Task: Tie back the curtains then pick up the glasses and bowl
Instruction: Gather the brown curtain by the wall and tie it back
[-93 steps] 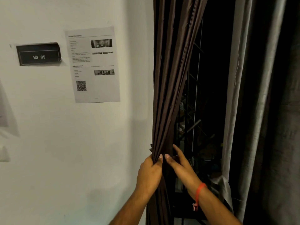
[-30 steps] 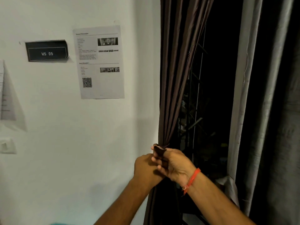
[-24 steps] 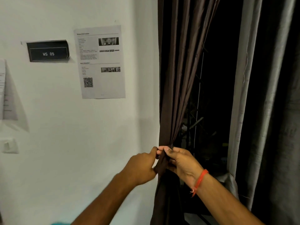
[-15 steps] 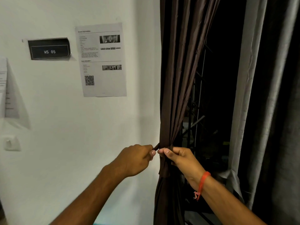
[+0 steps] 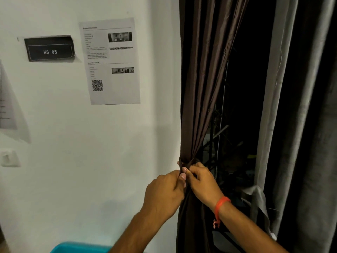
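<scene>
The brown curtain hangs beside the white wall and is gathered into a narrow bunch at the middle of its height. A dark tie of the same colour goes around this bunch. The left hand pinches one end of the tie between thumb and curled fingers, just at the left edge of the bunch. The right hand is touching the left one and its fingers are curled on the tie and the fabric from the right side. It wears an orange wristband. To the right, well apart, a grey curtain hangs loose, and between the two curtains there is a dark window opening. On the wall are a black sign with "WS 05", a printed sheet with a QR code, and a switch lower on the left. A blue object shows at the bottom edge. Glasses and bowl I cannot see here.
</scene>
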